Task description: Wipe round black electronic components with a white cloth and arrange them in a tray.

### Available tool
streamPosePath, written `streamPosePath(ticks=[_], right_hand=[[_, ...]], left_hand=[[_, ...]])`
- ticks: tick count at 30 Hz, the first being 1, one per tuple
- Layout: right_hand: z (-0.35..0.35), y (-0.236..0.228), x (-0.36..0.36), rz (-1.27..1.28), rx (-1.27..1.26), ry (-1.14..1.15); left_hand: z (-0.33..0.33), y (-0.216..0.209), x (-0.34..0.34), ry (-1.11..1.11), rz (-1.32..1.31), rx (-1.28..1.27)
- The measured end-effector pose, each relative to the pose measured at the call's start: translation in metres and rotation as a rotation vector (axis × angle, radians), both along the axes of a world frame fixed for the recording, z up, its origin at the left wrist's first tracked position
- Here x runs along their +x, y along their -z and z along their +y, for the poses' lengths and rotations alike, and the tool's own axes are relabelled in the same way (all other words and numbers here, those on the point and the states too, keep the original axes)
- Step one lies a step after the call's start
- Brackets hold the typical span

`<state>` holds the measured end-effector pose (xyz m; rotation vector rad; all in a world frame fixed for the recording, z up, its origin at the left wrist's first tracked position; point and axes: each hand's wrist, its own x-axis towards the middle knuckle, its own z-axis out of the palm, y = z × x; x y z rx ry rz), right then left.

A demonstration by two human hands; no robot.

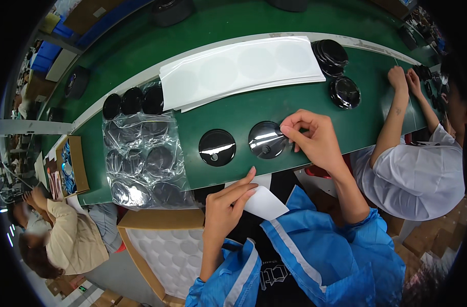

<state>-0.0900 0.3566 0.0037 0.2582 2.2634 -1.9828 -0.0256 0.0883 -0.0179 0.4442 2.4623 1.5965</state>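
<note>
At the bench's front edge, my right hand [315, 138] pinches the rim of a thin, greyish, see-through round film [269, 134], which lies over or just above a black disc; I cannot tell whether they touch. To its left, a glossy black disc [218, 146] with a small round mark near its lower rim lies flat. My left hand [225, 204], index finger stretched toward the bench edge, holds a white paper sheet [266, 203] between thumb and fingers, over my lap.
White sheets with round stickers [243, 69] lie behind the discs. Black disc stacks [345, 92] stand right; bagged black discs [146, 158] lie left. A carton [167, 250] of round-patterned sheets sits below. Co-workers sit at right [417, 169] and left [77, 235].
</note>
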Motion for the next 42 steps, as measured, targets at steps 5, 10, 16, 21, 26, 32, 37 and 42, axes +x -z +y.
streamPosePath(ticks=[5,10,16,21,26,32,37,42], right_hand=[[0.001,0.004,-0.006,-0.014,0.071,-0.036],[0.003,0.008,-0.014,0.01,0.099,-0.098],[0.006,0.01,-0.017,0.033,0.108,-0.138],[0.006,0.008,-0.018,0.026,0.142,-0.14],[0.006,0.007,-0.019,0.028,0.185,-0.146],[0.004,-0.01,-0.012,0.124,0.349,-0.189],[-0.018,-0.059,0.049,0.384,0.522,-0.133],[-0.016,-0.062,0.077,0.181,0.176,-0.182]], left_hand=[[-0.001,-0.001,-0.001,-0.008,-0.036,0.007],[0.0,-0.002,-0.001,-0.01,-0.057,0.019],[0.0,-0.005,-0.001,-0.012,-0.081,0.03],[-0.001,-0.006,-0.001,-0.001,-0.146,0.039],[-0.001,-0.005,-0.001,0.003,-0.139,0.041],[-0.001,0.001,0.0,-0.016,-0.067,0.05],[0.0,-0.008,0.0,-0.071,-0.142,0.089],[0.02,-0.041,0.007,-0.139,-0.153,0.354]])
